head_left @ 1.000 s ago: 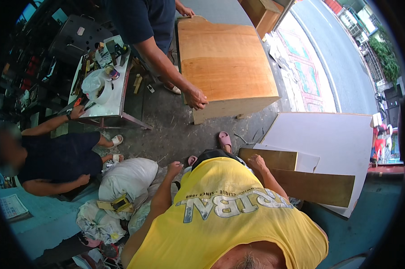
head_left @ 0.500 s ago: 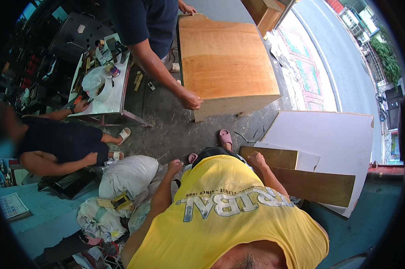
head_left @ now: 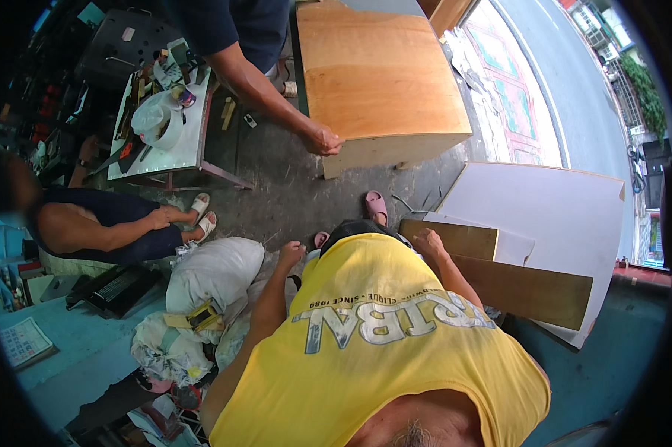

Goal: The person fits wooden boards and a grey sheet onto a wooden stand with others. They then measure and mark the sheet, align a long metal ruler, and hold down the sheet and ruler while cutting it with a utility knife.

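My left hand [head_left: 292, 254] hangs by my left thigh, fingers curled, with nothing visible in it. On the other side, my right hand [head_left: 428, 244] is also curled, just over the near end of a brown wooden board [head_left: 470, 240]; whether it touches the board I cannot tell. A longer brown plank [head_left: 526, 292] lies beside that board, both on a large white panel [head_left: 548, 201]. Ahead of me stands a plywood box-like furniture piece [head_left: 384, 74], its top varnished. A co-worker's hand [head_left: 322, 139] grips its near left corner.
Another person [head_left: 83, 216] stands at the left by a white worktable [head_left: 179, 158] holding a plastic tub [head_left: 157, 130] and tools. A white sack [head_left: 217, 276] lies left of my legs. Wood scraps [head_left: 228, 113] lie on the floor. A road [head_left: 567, 67] runs at the right.
The person at the left has drawn a hand back from the worktable and leans differently. The furniture piece and co-worker's hand appear higher in view. My hands keep nearly the same pose.
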A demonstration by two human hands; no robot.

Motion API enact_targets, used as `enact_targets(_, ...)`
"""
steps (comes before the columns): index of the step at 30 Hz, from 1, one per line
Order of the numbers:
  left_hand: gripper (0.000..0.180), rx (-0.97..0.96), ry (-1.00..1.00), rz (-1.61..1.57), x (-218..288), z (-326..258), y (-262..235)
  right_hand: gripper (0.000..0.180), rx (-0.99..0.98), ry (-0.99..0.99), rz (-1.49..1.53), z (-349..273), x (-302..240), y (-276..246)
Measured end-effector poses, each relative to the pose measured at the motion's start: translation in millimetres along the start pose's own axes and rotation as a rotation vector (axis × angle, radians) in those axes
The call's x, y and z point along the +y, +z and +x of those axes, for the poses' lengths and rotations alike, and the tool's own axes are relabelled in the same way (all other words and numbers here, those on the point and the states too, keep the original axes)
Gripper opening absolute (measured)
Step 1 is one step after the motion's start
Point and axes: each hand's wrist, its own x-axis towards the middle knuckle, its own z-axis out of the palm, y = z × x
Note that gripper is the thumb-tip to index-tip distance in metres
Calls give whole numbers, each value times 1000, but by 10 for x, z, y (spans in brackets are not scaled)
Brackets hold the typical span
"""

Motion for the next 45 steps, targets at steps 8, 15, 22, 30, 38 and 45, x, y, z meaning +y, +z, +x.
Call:
enact_targets(8, 43, 20, 50, 83, -38, -7, 28, 41, -77, 67, 40, -84, -133, -128)
enact_targets(15, 37, 58, 111, 62, -44, -94, 18, 40, -39, 2, 18, -97, -198, -158)
enact_targets(22, 38, 90, 75, 3, -45, -81, 24, 38, -90, -62, -145, 19, -141, -122)
enact_targets(30, 35, 34, 114, 105, -25, -37, 36, 37, -35, -107, -100, 30, -90, -49)
enact_targets(38, 44, 4, 76, 95, 108, -97, -12, 36, -64, 19, 4, -37, -187, -153)
enact_targets(45, 43, -14, 24, 63, 176, -84, -23, 37, -33, -18, -6, -23, -211, -146)
